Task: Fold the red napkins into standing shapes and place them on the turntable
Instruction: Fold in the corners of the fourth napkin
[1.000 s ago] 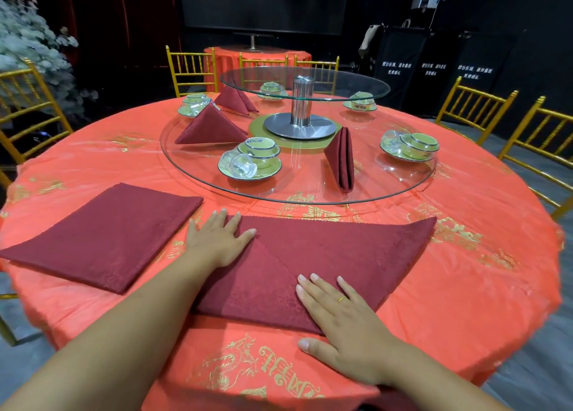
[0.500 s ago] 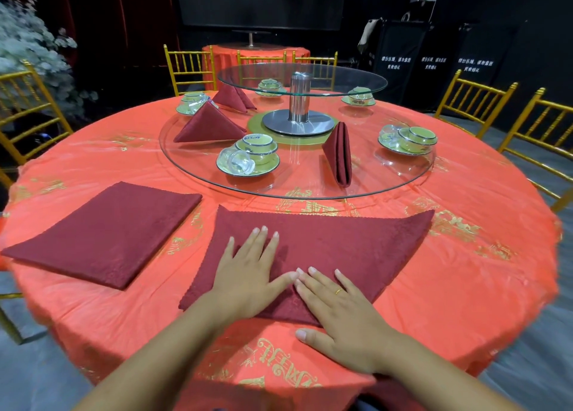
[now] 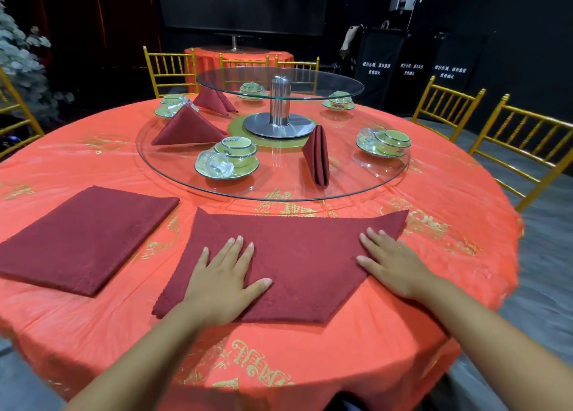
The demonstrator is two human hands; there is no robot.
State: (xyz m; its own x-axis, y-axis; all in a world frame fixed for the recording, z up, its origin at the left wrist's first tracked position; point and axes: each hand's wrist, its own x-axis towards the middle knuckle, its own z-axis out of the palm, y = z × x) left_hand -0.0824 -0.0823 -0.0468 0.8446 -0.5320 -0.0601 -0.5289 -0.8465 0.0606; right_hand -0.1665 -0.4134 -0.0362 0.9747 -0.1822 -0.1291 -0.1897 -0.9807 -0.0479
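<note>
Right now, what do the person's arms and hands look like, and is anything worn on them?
The left arm and right arm are bare as far as the picture shows: no sleeves, watch or bracelet. The left hand and right hand wear no gloves. The fingers have short, neat nails. No ring shows from this angle.

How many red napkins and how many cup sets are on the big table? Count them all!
Standing napkins: 3
Flat napkins: 2 (the left one may be a stack)
Cup sets: 5
Total: 10
</note>
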